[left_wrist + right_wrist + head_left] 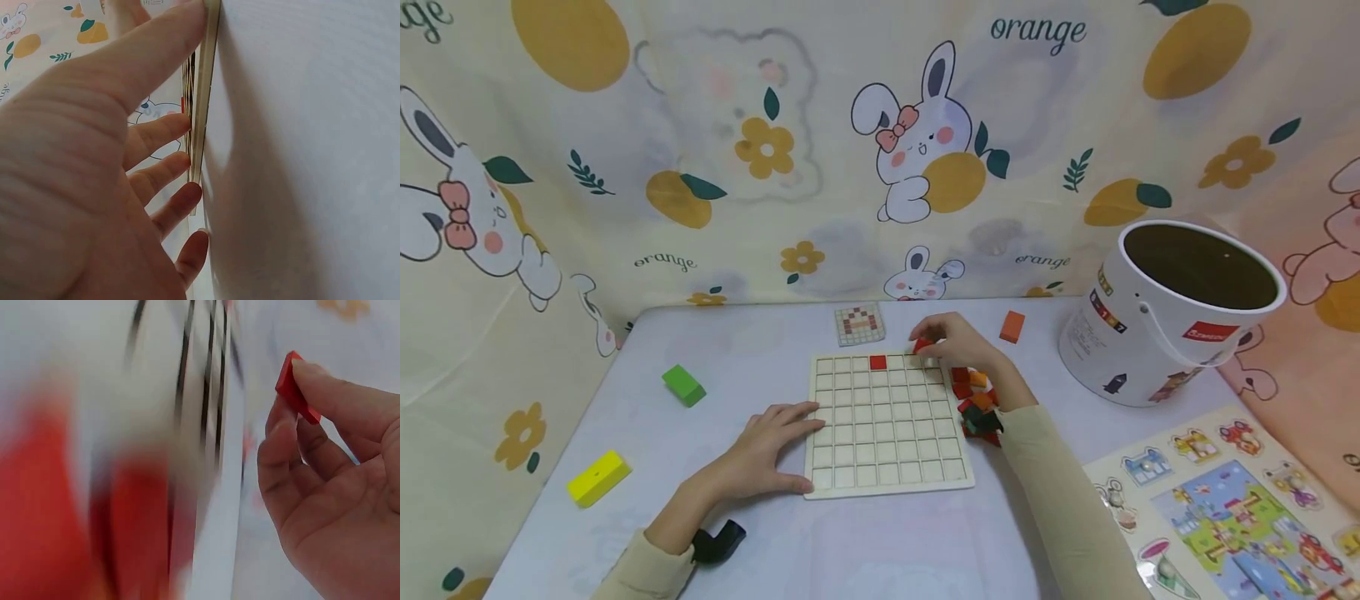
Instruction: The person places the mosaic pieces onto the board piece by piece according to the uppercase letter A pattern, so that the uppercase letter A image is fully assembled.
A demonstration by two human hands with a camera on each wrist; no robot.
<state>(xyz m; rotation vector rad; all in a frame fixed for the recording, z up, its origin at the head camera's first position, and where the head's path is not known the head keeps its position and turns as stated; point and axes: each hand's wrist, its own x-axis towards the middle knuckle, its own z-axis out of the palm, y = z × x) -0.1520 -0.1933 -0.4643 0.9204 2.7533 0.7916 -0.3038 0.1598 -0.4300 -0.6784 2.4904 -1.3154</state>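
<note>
A white wooden grid board [887,429] lies on the table, with one red tile [878,362] seated in a cell of its top row. At the board's left edge my left hand [771,450] rests with fingers spread; in the left wrist view its fingertips [178,165] touch the rim. My right hand [958,342] is over the far right part of the board and pinches a red square tile [294,387] between thumb and fingers. Beside the board's right edge lies a pile of red, orange and dark green tiles [977,400], partly hidden by the right wrist.
Behind the board lies a small pattern card [860,324]. An orange block [1012,327] and a white bucket [1120,342] stand to the right, near a picture puzzle board [1217,517]. Green [684,385] and yellow blocks [598,478] lie on the left.
</note>
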